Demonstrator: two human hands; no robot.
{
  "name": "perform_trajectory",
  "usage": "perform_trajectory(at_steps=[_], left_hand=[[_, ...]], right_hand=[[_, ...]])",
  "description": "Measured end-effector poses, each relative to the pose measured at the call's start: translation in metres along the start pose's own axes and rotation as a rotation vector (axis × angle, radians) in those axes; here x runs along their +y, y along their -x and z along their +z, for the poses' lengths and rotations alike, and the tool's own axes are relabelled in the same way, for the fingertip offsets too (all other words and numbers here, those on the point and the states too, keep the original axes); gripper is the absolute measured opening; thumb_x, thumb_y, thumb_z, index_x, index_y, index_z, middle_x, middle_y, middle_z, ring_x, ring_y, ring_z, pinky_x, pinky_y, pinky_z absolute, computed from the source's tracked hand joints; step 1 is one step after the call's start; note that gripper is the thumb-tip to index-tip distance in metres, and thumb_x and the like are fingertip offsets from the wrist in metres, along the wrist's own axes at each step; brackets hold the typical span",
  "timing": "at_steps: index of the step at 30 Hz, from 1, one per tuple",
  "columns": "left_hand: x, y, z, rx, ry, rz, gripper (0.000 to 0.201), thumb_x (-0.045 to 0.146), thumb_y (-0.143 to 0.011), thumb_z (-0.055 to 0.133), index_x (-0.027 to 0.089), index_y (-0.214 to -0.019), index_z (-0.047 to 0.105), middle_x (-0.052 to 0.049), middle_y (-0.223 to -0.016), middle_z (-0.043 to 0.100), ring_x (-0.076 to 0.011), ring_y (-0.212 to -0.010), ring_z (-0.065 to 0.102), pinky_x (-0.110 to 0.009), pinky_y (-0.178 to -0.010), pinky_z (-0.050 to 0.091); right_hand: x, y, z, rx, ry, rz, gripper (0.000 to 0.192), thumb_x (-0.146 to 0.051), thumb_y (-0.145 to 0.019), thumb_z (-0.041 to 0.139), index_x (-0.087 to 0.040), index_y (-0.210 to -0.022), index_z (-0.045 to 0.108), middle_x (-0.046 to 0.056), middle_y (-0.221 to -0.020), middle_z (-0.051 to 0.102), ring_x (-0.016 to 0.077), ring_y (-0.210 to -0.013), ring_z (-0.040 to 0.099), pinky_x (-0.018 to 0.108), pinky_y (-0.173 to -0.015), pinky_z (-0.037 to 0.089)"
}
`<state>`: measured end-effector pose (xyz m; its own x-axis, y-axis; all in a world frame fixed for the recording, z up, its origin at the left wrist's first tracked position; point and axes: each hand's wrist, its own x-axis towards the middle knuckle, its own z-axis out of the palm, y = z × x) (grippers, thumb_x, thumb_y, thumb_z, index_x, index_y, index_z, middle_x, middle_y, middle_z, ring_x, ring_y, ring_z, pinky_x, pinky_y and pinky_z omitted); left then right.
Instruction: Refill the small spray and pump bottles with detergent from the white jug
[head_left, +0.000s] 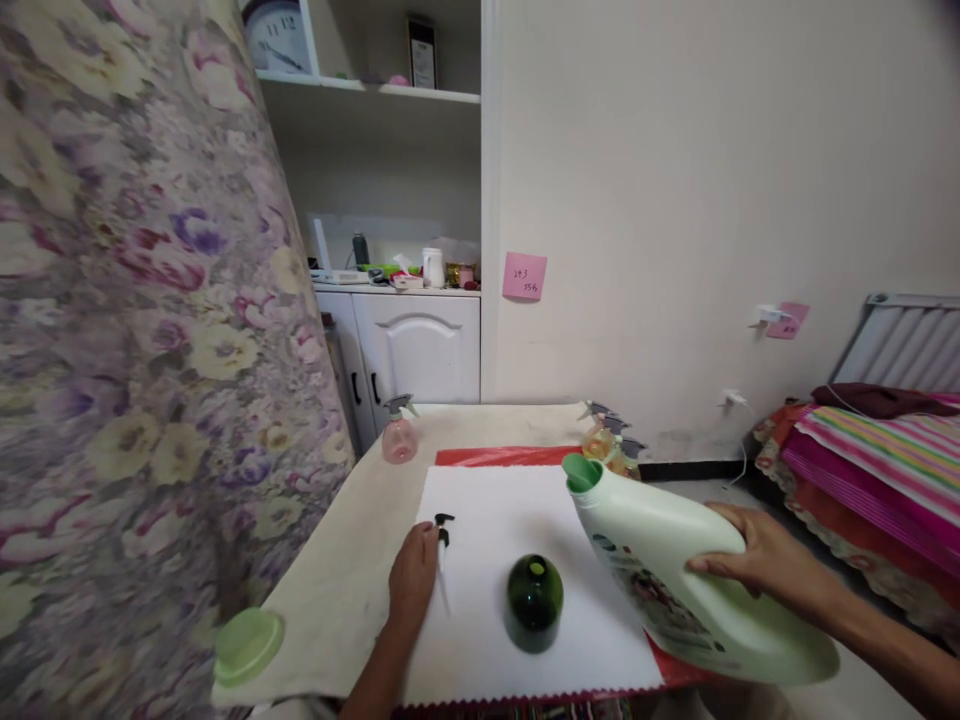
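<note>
My right hand (757, 560) grips a large pale green detergent jug (675, 580), tilted with its open green spout (583, 472) pointing up and left. A small dark green bottle (534, 600) stands open-mouthed on a white sheet (495, 520) just left of the jug. My left hand (414, 578) rests on the sheet's left edge, fingers on a black pump head (444, 528) with its clear tube lying on the sheet.
A green cap (249, 645) lies at the table's near left corner. A pink spray bottle (399, 432) and an amber spray bottle (604, 440) stand at the far side. A floral curtain (135, 330) hangs left; a bed with a striped blanket (877, 450) is right.
</note>
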<state>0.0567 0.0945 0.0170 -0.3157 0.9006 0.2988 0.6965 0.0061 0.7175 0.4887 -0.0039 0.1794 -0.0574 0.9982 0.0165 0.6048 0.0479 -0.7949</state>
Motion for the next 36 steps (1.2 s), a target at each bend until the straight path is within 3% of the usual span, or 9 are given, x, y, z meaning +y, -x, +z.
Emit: perform_trajectory(at_steps=[5, 9, 12, 15, 18, 20, 25, 30, 36], left_hand=[[0.041, 0.019, -0.008, -0.062, 0.115, 0.151, 0.032, 0.040, -0.089, 0.036, 0.023, -0.097, 0.062, -0.006, -0.102, 0.068, -0.0221, -0.097, 0.062, -0.033, -0.088, 0.047], [0.086, 0.041, -0.008, -0.434, 0.401, 0.403, 0.029, 0.038, -0.089, 0.046, 0.023, -0.105, 0.065, -0.008, -0.103, 0.066, -0.0232, -0.098, 0.061, -0.033, -0.086, 0.048], [0.100, 0.049, -0.004, -0.549, 0.527, 0.449, 0.033, 0.034, -0.083, 0.058, 0.025, -0.114, 0.062, -0.008, -0.118, 0.062, -0.0247, -0.114, 0.054, -0.036, -0.100, 0.041], [0.104, 0.048, 0.002, -0.609, 0.584, 0.420, 0.042, 0.029, -0.074, 0.068, 0.025, -0.115, 0.062, -0.008, -0.121, 0.061, -0.0254, -0.116, 0.053, -0.035, -0.102, 0.039], [0.110, 0.046, 0.008, -0.652, 0.615, 0.414, 0.039, 0.025, -0.069, 0.071, 0.024, -0.108, 0.065, -0.006, -0.112, 0.065, -0.0245, -0.109, 0.057, -0.033, -0.098, 0.042], [0.114, 0.046, 0.012, -0.673, 0.610, 0.395, 0.034, 0.024, -0.068, 0.071, 0.023, -0.102, 0.066, -0.005, -0.107, 0.067, -0.0242, -0.104, 0.059, -0.032, -0.094, 0.044], [0.114, 0.051, 0.019, -0.693, 0.623, 0.317, 0.024, 0.023, -0.069, 0.067, 0.021, -0.093, 0.067, -0.004, -0.097, 0.069, -0.0222, -0.095, 0.062, -0.028, -0.086, 0.046], [0.106, 0.054, 0.018, -0.694, 0.756, 0.288, 0.025, 0.020, -0.070, 0.065, 0.020, -0.095, 0.067, -0.003, -0.095, 0.070, -0.0216, -0.092, 0.062, -0.027, -0.084, 0.046], [0.105, 0.052, 0.016, -0.708, 0.806, 0.300, 0.025, 0.019, -0.072, 0.066, 0.019, -0.097, 0.068, -0.004, -0.097, 0.070, -0.0216, -0.095, 0.062, -0.028, -0.086, 0.045]], right_hand=[[-0.002, 0.007, 0.000, -0.085, 0.097, -0.025, 0.028, -0.042, -0.064, 0.076, -0.020, -0.075, 0.062, -0.003, -0.065, 0.063, 0.0138, -0.052, 0.053, 0.020, -0.041, 0.036], [-0.010, 0.009, 0.000, -0.109, 0.228, -0.049, 0.027, -0.042, -0.062, 0.077, -0.022, -0.070, 0.060, -0.002, -0.067, 0.065, 0.0170, -0.059, 0.058, 0.022, -0.049, 0.039], [-0.014, 0.009, -0.001, -0.113, 0.331, -0.065, 0.028, -0.041, -0.060, 0.079, -0.023, -0.072, 0.062, -0.002, -0.070, 0.067, 0.0198, -0.066, 0.061, 0.022, -0.053, 0.041], [-0.018, 0.010, -0.002, -0.103, 0.378, -0.041, 0.036, -0.035, -0.057, 0.081, -0.027, -0.089, 0.066, -0.003, -0.077, 0.071, 0.0214, -0.071, 0.064, 0.023, -0.059, 0.044], [-0.025, 0.012, -0.001, -0.135, 0.360, -0.030, 0.060, -0.033, -0.058, 0.082, -0.033, -0.115, 0.064, -0.001, -0.100, 0.074, 0.0258, -0.087, 0.066, 0.024, -0.072, 0.048], [-0.031, 0.014, 0.000, -0.195, 0.336, -0.033, 0.065, -0.034, -0.061, 0.080, -0.034, -0.122, 0.061, 0.000, -0.109, 0.072, 0.0280, -0.093, 0.066, 0.026, -0.076, 0.050], [-0.047, 0.019, 0.006, -0.264, 0.333, -0.025, 0.061, -0.035, -0.064, 0.077, -0.033, -0.123, 0.062, -0.001, -0.095, 0.075, 0.0256, -0.080, 0.068, 0.024, -0.066, 0.051], [-0.050, 0.015, 0.009, -0.288, 0.355, -0.069, 0.062, -0.033, -0.064, 0.078, -0.035, -0.124, 0.060, -0.001, -0.099, 0.075, 0.0252, -0.080, 0.069, 0.024, -0.067, 0.051], [-0.060, 0.012, 0.009, -0.326, 0.555, -0.061, 0.065, -0.038, -0.066, 0.076, -0.032, -0.127, 0.057, 0.002, -0.092, 0.075, 0.0269, -0.080, 0.069, 0.028, -0.069, 0.050]])
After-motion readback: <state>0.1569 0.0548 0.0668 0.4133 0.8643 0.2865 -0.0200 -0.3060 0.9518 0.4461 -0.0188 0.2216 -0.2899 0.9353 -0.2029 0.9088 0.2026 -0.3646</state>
